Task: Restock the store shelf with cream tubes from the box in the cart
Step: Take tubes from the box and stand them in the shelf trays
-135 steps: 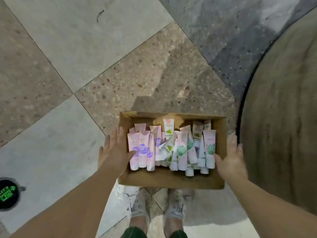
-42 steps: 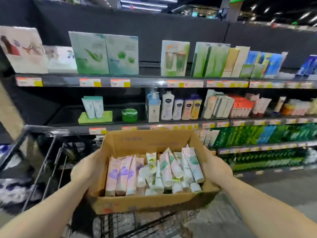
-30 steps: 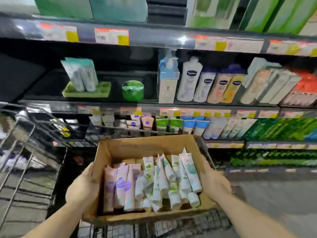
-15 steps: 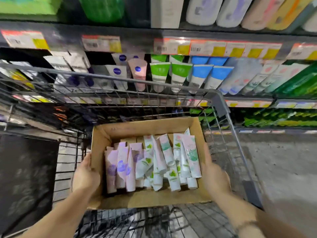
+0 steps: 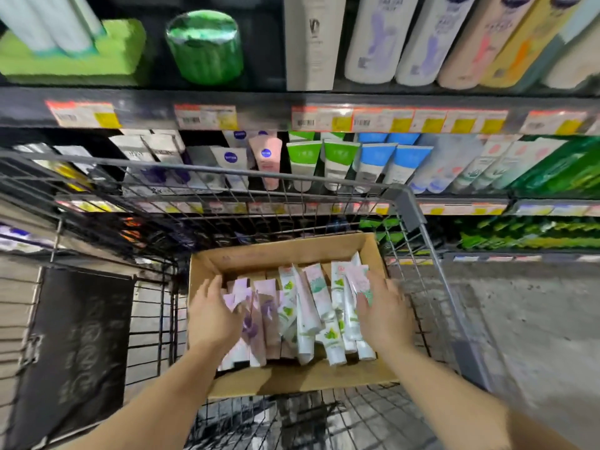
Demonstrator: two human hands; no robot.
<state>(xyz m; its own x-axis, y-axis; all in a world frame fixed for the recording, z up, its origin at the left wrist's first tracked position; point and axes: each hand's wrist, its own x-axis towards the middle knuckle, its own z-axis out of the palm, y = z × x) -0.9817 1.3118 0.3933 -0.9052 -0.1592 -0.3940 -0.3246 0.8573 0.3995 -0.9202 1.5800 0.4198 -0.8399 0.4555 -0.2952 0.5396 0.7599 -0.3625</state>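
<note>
An open brown cardboard box [image 5: 293, 381] sits in the black wire shopping cart [image 5: 418, 219], against its right side. Inside it, soft plastic cream tubes [image 5: 310, 303] lie packed side by side, caps toward the person: pale pink ones with purple print on the left, white ones with green leaf print on the right. The left hand [image 5: 212, 316] rests on the pink tubes, fingers [image 5: 212, 287] loosely spread and gripping nothing. The right hand [image 5: 383, 315] lies over the white tubes, fingers likewise spread. Beyond the cart, dark store shelves [image 5: 259, 113] edged with orange-and-yellow price labels carry upright tubes below and bottles and a round green jar [image 5: 205, 47] above. Grey speckled floor [image 5: 532, 323] lies to the right.
</note>
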